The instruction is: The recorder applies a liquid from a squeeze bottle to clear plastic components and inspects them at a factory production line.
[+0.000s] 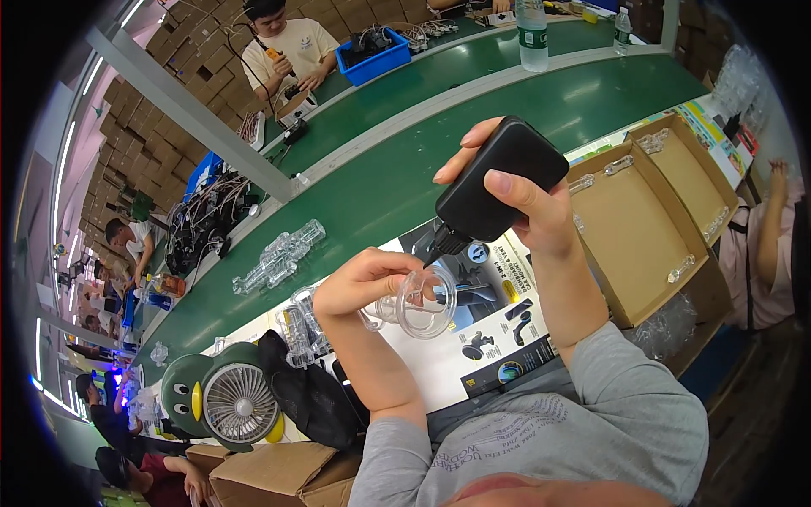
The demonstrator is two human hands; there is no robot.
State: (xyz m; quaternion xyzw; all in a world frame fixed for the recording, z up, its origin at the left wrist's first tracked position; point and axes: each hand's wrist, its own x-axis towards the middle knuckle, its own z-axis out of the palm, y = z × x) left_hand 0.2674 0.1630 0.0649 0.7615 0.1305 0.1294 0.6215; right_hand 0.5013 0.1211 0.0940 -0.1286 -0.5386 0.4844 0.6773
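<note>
My right hand (545, 207) is wrapped round a black squeeze bottle (511, 173), tilted so that its tapered nozzle points down and left. In my left hand (359, 283) is a transparent plastic part (427, 314) with a round, cup-like end. The nozzle tip is at the part's rim, close to my left fingertips; whether it touches, I cannot tell. Beneath both hands lies a printed cardboard sheet (460, 372) with product pictures. More transparent plastic parts (283, 256) lie on the green table to the left, and others (300, 329) rest beside my left forearm.
Shallow cardboard trays (642, 228) with a few transparent parts stand at the right. A penguin-shaped fan (241, 404) and a black cloth (308, 389) are at the lower left, above an open carton (270, 469). Across the green table (405, 139), a co-worker (291, 51) handles an orange tool.
</note>
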